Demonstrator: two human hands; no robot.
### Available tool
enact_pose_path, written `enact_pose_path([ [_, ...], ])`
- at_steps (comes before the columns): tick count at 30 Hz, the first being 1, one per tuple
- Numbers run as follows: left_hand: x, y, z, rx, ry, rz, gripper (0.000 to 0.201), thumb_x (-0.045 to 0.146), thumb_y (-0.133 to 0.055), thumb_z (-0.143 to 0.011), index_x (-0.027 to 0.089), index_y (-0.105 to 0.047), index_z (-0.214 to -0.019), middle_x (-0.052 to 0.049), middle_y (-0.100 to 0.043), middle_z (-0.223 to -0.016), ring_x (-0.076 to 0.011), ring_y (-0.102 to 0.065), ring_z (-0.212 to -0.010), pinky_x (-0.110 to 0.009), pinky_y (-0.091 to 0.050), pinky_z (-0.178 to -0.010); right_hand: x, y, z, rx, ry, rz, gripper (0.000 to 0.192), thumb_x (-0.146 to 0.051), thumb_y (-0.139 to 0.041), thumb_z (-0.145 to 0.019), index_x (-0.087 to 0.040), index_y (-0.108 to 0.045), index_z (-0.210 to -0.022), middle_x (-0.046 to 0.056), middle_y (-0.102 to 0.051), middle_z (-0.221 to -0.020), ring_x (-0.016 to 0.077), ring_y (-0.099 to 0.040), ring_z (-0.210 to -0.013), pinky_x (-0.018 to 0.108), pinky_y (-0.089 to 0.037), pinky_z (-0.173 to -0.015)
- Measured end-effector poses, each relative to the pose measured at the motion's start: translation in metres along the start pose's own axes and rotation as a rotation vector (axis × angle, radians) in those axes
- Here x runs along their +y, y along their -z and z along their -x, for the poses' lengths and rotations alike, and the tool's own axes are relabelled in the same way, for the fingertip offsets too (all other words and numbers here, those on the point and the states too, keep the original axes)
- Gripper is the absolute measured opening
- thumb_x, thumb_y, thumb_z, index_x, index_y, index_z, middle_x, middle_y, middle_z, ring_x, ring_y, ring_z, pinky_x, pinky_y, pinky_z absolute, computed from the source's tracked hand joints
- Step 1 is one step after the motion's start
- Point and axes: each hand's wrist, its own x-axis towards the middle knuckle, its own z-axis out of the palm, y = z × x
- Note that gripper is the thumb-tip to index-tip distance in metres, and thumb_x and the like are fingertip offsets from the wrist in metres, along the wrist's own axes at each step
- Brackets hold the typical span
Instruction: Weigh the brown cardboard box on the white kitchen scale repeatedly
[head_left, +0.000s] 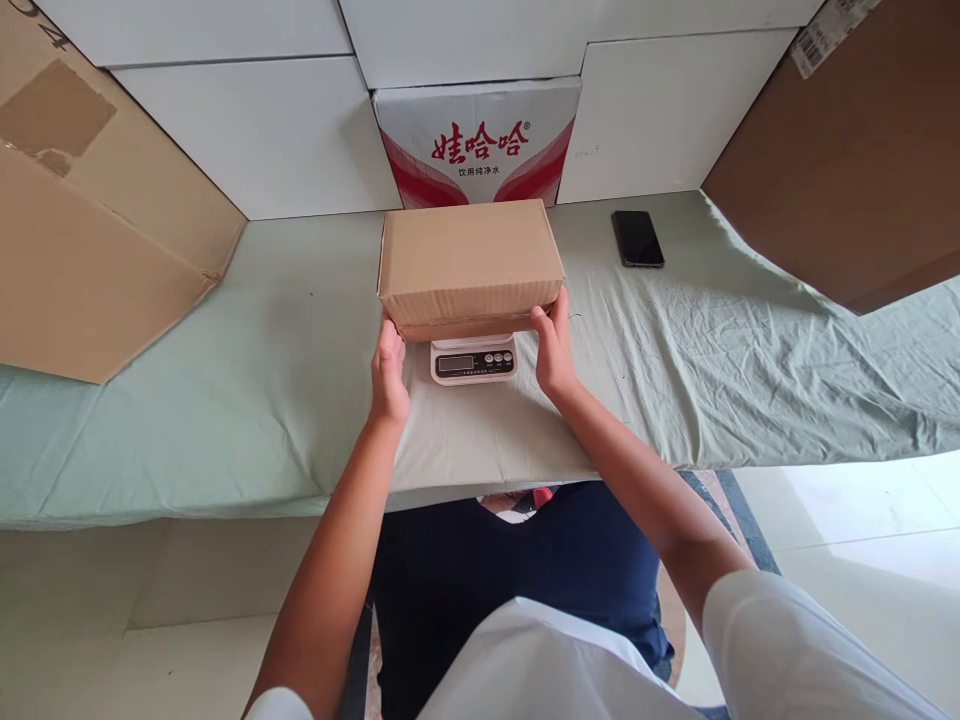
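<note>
Left hand (390, 372) and right hand (555, 350), half-curled, clasp the box (472, 250); level it over the scale (474, 362), near the tabletop's (472, 440) front edge.

Scale (474, 364) — top mostly hidden by box (471, 245); right carton (847, 150) — cut off.

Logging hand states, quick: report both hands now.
Left hand: holding the small brown box at its near left corner.
Right hand: holding the same box at its near right corner.
</note>
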Motion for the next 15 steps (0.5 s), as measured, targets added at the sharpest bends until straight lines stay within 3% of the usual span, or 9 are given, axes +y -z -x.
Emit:
enact_pose_path([
  [9,-0.0006,0.0000,-0.0019,0.009,-0.014,0.027,0.094,0.092,-0.040,-0.080,0.033,-0.053,-0.152,-0.005,-0.037,-0.172,-0.0302,-0.025,-0.163,-0.045,-0.022,-0.133,-0.0004,-0.0003,0.0009,-0.008,0.009,0.021,0.057,-0.060,-0.050,-0.093,-0.033,-0.042,-0.142,0.007,-0.053,-0.143,0.0283,-0.048,-0.139,0.056,-0.040,-0.124],
  [15,0.0039,-0.0018,-0.0012,-0.011,-0.006,0.025,0.094,0.091,-0.039,-0.081,0.033,-0.050,-0.154,-0.005,-0.036,-0.173,-0.0307,-0.023,-0.164,-0.046,-0.020,-0.134,-0.0024,-0.0015,0.0031,0.003,-0.001,0.035,0.057,-0.058,-0.049,-0.094,-0.035,-0.040,-0.145,0.007,-0.053,-0.147,0.0285,-0.050,-0.138,0.059,-0.041,-0.124],
])
